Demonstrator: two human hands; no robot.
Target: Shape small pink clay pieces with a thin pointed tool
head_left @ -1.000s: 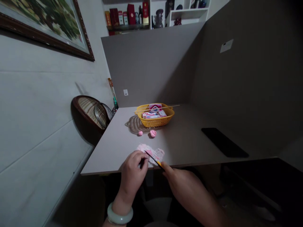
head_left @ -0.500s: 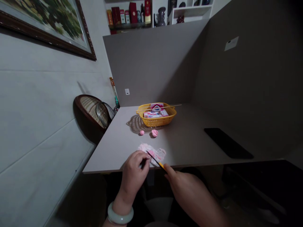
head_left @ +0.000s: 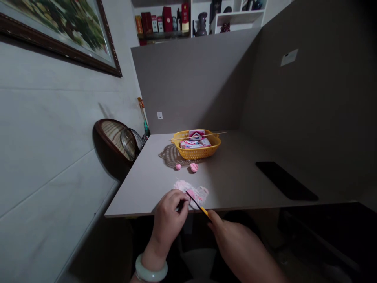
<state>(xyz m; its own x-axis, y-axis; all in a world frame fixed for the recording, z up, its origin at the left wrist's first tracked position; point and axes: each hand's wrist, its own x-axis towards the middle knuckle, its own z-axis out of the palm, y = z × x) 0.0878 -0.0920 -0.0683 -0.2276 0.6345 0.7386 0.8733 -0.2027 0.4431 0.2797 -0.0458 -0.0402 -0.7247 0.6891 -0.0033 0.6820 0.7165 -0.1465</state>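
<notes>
My right hand [head_left: 225, 230] is wrapped round the yellow handle of a knife [head_left: 204, 211]. Its thin dark blade points up and left, over a spread of pink and white bits [head_left: 191, 192] near the table's front edge. Thumb and fingertips of my left hand [head_left: 172, 208] are pinched together close beside the blade; what they hold, if anything, I cannot make out. Beyond the bits lie a small pink ball [head_left: 178, 167] and a larger pink lump [head_left: 194, 168] with a crease in it.
A yellow plastic basket [head_left: 196, 154] with small pink-and-white boxes stands farther back, a thin stick [head_left: 212, 134] across its rim. A flat black slab [head_left: 285, 181] lies at the right. Grey panels [head_left: 194, 82] rise behind and to the right.
The whole view has shifted slightly, moving everything a little right and down. The knife stays in my right hand and my left fingers stay pinched by the blade.
</notes>
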